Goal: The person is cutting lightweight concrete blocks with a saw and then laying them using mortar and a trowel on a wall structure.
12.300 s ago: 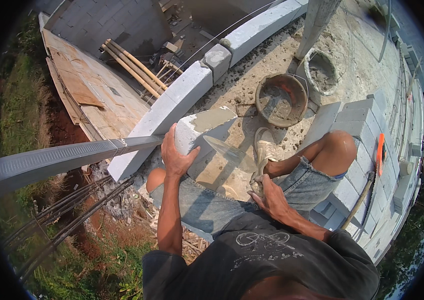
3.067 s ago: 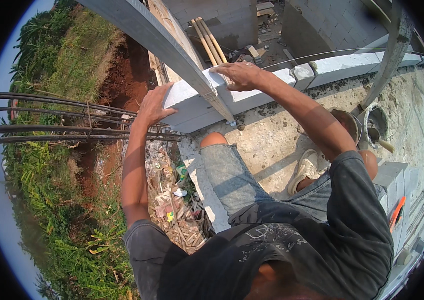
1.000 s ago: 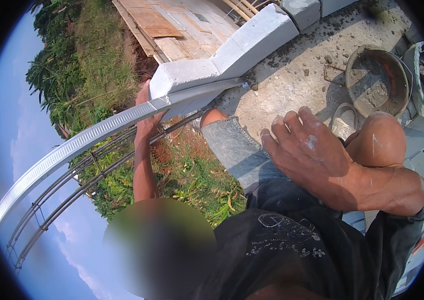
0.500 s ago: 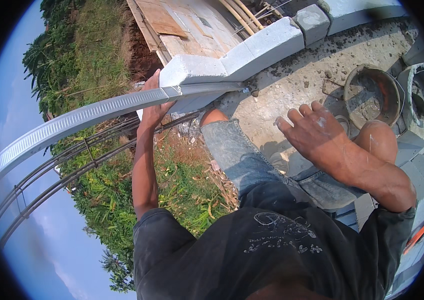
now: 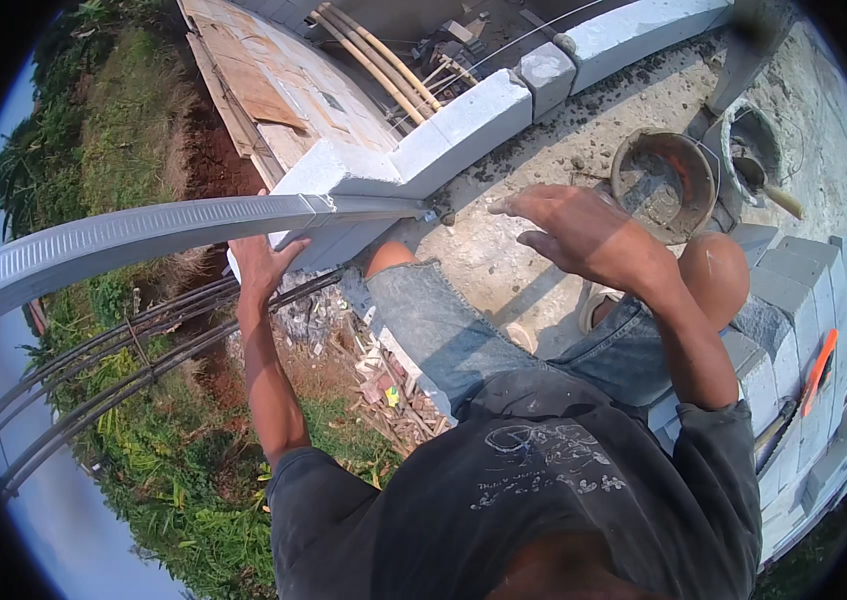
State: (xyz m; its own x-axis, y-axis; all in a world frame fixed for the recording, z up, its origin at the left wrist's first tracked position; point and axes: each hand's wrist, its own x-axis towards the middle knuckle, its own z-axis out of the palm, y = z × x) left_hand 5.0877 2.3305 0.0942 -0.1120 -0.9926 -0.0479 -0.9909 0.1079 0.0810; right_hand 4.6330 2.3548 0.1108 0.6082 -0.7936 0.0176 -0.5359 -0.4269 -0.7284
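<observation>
My left hand [image 5: 262,262] wraps the left end of the pale-grey rectangular concrete block [image 5: 332,170], scene left; my right hand [image 5: 594,237] is empty, fingers loose. Block's likely stiff, brittle-cornered: hold flat faces.

Bucket [image 5: 698,190] right of block wall [image 5: 474,118], mortar [image 5: 656,206] inside.

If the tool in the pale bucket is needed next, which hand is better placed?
Probably the right hand: it hovers, apparently empty, nearer the tool. The left hand is on the end block, farther away.
</observation>
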